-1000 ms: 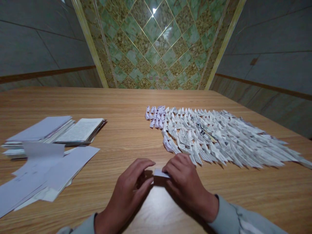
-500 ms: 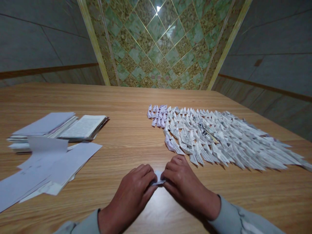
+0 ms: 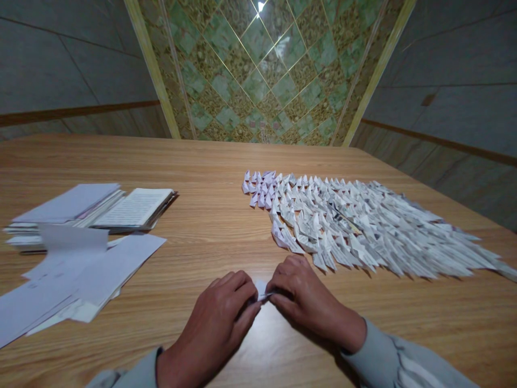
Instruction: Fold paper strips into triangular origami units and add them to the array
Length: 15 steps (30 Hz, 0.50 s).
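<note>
My left hand (image 3: 218,320) and my right hand (image 3: 305,302) meet just above the near part of the wooden table (image 3: 210,231). Both pinch a small white folded piece of paper (image 3: 262,290) between fingertips, most of it hidden by the fingers. Just beyond my right hand lies a broad spread of several small folded paper pieces (image 3: 355,226), laid in rows across the right half of the table.
Loose white sheets (image 3: 76,275) lie at the left near edge. Behind them sits a stack of printed booklets and papers (image 3: 100,210). A green patterned tiled floor strip (image 3: 258,75) and grey walls lie beyond the table's far edge.
My hands have drawn closer together around the paper piece, which now shows less between the fingers. The view has shifted slightly.
</note>
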Tool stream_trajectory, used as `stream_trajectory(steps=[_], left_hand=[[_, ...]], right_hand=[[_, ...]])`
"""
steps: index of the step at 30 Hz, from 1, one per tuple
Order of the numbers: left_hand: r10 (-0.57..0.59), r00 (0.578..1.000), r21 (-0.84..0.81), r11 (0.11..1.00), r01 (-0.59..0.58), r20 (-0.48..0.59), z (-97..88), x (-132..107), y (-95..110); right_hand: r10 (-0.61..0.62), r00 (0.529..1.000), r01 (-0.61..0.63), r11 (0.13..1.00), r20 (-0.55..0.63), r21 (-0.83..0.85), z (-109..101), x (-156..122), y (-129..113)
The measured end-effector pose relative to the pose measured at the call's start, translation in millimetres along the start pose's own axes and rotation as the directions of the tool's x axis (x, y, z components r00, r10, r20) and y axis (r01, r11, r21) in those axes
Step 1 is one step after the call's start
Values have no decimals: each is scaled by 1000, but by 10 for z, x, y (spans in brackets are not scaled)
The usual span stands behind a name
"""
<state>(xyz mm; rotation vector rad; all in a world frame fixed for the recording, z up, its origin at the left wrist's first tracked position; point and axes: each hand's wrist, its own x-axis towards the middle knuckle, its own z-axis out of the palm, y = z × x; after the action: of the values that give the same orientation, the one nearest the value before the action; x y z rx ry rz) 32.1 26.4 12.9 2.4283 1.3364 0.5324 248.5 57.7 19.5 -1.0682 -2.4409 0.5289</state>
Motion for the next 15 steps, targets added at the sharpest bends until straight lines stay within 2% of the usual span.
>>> stream_trajectory(steps=[7, 15], left_hand=[[-82, 997, 13, 997, 82, -5, 13, 24, -14], [-131, 991, 46, 990, 132, -21, 17, 65, -36]], right_hand=[[55, 998, -51, 994, -43, 97, 57, 38, 38], [95, 993, -92, 995, -70, 46, 108, 64, 22]])
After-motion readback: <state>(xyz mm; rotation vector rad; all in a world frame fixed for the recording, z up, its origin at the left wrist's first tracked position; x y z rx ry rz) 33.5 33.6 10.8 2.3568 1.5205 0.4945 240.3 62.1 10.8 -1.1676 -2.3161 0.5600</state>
